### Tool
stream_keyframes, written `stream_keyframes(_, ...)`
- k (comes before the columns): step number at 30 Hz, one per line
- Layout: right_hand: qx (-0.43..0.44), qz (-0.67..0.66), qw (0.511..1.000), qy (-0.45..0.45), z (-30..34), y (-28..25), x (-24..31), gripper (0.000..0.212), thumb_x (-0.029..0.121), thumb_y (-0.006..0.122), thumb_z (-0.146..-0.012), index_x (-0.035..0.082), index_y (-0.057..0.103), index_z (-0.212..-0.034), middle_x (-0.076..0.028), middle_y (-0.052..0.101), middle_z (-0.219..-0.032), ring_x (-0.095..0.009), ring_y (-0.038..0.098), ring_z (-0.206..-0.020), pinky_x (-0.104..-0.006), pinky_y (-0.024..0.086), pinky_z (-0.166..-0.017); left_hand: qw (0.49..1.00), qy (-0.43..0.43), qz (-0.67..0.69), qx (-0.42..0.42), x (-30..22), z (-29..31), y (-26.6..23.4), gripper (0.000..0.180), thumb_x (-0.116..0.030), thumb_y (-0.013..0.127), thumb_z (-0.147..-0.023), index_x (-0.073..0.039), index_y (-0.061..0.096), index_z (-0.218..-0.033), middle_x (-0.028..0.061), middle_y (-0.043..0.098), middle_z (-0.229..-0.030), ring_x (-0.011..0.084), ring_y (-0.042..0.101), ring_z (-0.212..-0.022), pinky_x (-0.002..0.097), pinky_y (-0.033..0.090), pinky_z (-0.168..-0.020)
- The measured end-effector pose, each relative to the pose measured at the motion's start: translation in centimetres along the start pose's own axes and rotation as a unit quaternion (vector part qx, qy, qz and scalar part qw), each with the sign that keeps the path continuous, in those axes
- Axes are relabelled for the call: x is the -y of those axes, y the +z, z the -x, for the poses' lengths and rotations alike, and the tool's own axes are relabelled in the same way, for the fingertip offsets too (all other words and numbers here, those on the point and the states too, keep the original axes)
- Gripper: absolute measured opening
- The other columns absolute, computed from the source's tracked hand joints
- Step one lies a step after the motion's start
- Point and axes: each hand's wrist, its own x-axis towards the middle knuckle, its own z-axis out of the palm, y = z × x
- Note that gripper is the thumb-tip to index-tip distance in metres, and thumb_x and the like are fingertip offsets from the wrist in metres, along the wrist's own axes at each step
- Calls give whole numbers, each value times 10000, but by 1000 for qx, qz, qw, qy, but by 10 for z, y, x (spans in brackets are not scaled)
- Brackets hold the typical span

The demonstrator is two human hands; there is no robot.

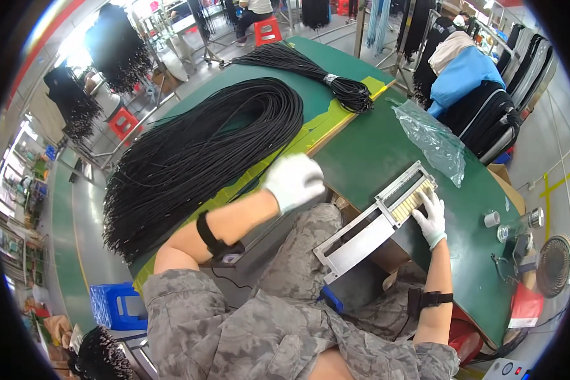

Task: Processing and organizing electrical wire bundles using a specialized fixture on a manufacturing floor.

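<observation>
My left hand [294, 182], in a white glove, is in the air beside the near edge of the large bundle of thin black cords [234, 120]. It is smeared by motion, its fingers look bent, and whether it holds anything cannot be made out. My right hand [432, 218], also gloved in white, rests its outstretched fingers on a row of pale yellow strips [404, 208]. These sit in a long silver metal frame [361, 246], which lies slanted across the table's near edge, its lower left end sticking out over my lap.
The green table [361, 155] also holds a tied black cord bundle [297, 66], a clear plastic bag [434, 139], a white cup [491, 219] and a small fan [556, 266]. A blue stool [117, 307] stands at left. Racks of black cords [117, 47] hang beyond.
</observation>
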Motion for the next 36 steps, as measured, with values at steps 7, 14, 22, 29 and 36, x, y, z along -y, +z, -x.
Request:
stream_keyframes(7,-30,-19,999,25,-1,5,12,564,401,602,-829,153,510,-1328,-186,410,-1413,-343,330,-1340,-487,141,-1139,960,-144,-159,-179,105,-43,-33,375,-486,673,-739,-146,688,-899,73,607,-986,290,555,-986,420,445,-841)
stream_keyframes(14,-80,0,997,12,4,11,5,549,349,666,-790,146,542,-1285,-165,454,-1373,-335,392,-1285,-491,218,-1103,935,-242,-254,-48,106,-103,-19,493,-552,662,-746,-126,680,-995,84,557,-1115,267,514,-1046,424,416,-831)
stream_keyframes(22,-85,-7,996,7,1,10,12,532,341,669,-790,149,554,-1272,-169,463,-1364,-335,408,-1272,-490,221,-1101,965,-190,22,-179,173,-104,-5,457,-444,689,-788,-54,642,-1022,113,637,-953,224,607,-851,385,489,-736)
stream_keyframes(29,-86,-21,996,11,3,8,9,525,327,675,-787,151,558,-1267,-169,467,-1362,-337,408,-1275,-482,215,-1113,841,-261,448,-153,157,-85,-6,193,-220,627,-888,-45,608,-966,35,636,-837,106,596,-641,259,498,-543)
stream_keyframes(36,-87,-29,995,27,2,7,12,527,328,678,-784,160,558,-1269,-166,466,-1364,-341,405,-1277,-477,213,-1120,776,-264,550,-163,172,-81,-5,160,-204,580,-913,-61,590,-985,72,645,-875,146,613,-678,299,518,-556)
